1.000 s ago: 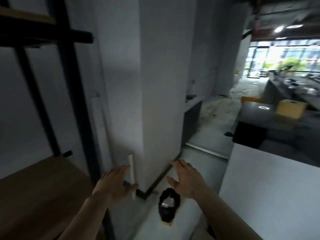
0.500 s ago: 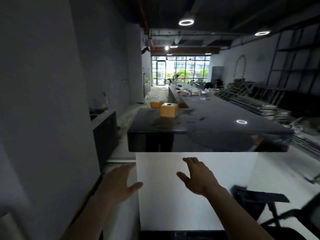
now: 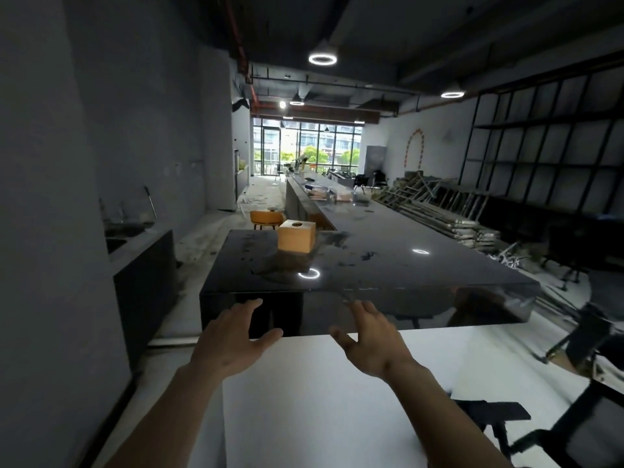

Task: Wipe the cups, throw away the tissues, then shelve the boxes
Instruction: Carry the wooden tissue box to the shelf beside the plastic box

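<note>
A tan cube-shaped box (image 3: pixel 296 236) with a round hole in its top stands on the near left part of a long glossy black counter (image 3: pixel 388 265). My left hand (image 3: pixel 233 339) and my right hand (image 3: pixel 371 339) are both held out in front of me, fingers spread, holding nothing. They hover short of the counter's near edge, well apart from the box. No cups or tissues show near me.
A grey wall (image 3: pixel 50 197) fills the left, with a dark low sink cabinet (image 3: pixel 141 265) beside it. An orange chair (image 3: pixel 265 219) stands behind the counter end. Dark chairs (image 3: pixel 574 383) and stacked metal frames (image 3: pixel 439 214) are on the right. The counter's white end panel (image 3: pixel 320 400) is below my hands.
The view swung right, from the wooden shelf and wall corner to the long counter, and then drew closer to it. Both hands stayed open and empty.
</note>
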### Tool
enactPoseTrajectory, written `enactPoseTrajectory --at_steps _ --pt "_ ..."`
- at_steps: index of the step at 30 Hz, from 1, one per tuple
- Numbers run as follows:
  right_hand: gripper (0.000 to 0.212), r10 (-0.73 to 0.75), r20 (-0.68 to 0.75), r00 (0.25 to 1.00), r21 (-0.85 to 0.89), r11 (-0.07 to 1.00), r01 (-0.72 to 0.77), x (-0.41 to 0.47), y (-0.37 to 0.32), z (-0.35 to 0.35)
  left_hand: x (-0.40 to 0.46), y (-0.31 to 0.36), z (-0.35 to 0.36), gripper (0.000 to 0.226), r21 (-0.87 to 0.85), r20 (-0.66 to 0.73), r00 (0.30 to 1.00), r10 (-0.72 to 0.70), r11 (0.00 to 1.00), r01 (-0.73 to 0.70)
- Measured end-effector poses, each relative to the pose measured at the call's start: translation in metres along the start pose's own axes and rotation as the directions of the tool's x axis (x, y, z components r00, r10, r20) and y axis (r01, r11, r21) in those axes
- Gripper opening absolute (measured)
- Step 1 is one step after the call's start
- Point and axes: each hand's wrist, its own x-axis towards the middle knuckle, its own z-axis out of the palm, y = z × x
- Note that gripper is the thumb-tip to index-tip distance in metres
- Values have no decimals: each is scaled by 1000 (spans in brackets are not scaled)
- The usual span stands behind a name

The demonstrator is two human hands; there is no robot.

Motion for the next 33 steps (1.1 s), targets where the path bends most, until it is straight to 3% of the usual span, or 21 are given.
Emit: enactPoseTrajectory --at_steps 13,21,24,33 --pt "57 -56 -26 998 93 994 59 166 21 14 165 12 16 79 -120 -74 997 5 993 -14" --pt "57 -32 3 999 122 992 32 270 54 6 264 17 17 91 -198 -58 988 -140 972 126" --pt "52 -15 17 1000 163 987 12 298 58 11 297 9 18 74 -222 -42 985 -167 963 154" --pt "52 128 101 987 473 866 -161 388 59 40 384 -13 30 72 -467 12 956 -294 844 265"
